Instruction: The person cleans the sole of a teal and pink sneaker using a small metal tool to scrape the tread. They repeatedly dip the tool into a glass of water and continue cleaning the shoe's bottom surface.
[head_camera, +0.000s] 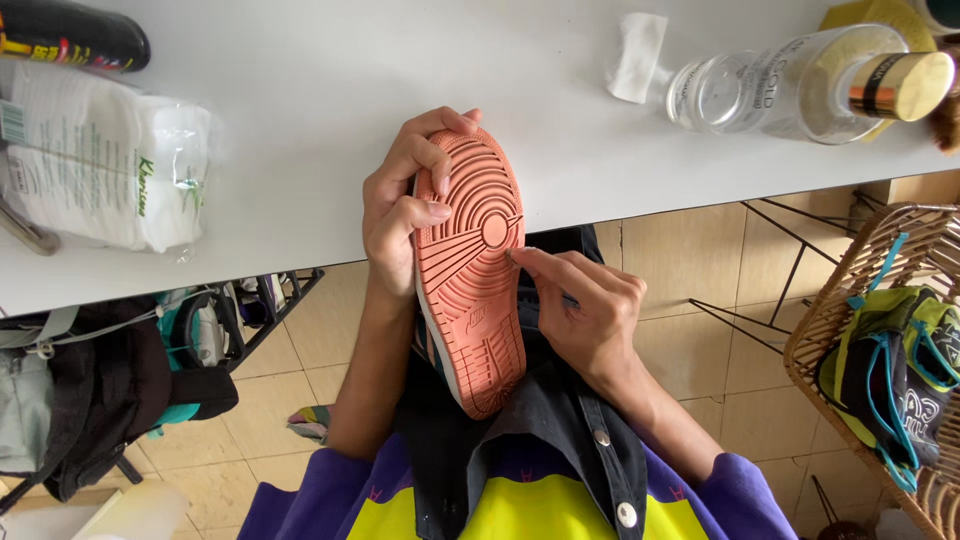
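Note:
A shoe (470, 270) is held sole-up over my lap, its salmon-orange ridged outsole facing the camera and its toe resting at the edge of the white table (330, 90). My left hand (405, 200) grips the shoe's left side near the toe, fingers curled over the sole's edge. My right hand (585, 305) is at the sole's right edge, with fingertips pinched together against the rubber near the round tread mark; whether something small is between them is unclear.
On the table lie a bag of white cotton pads (100, 160), a dark spray can (70, 40), a clear glass bottle (800, 85) with a gold cap on its side, and a white pad (638, 55). A wicker basket (890, 350) with shoes stands right; bags hang left.

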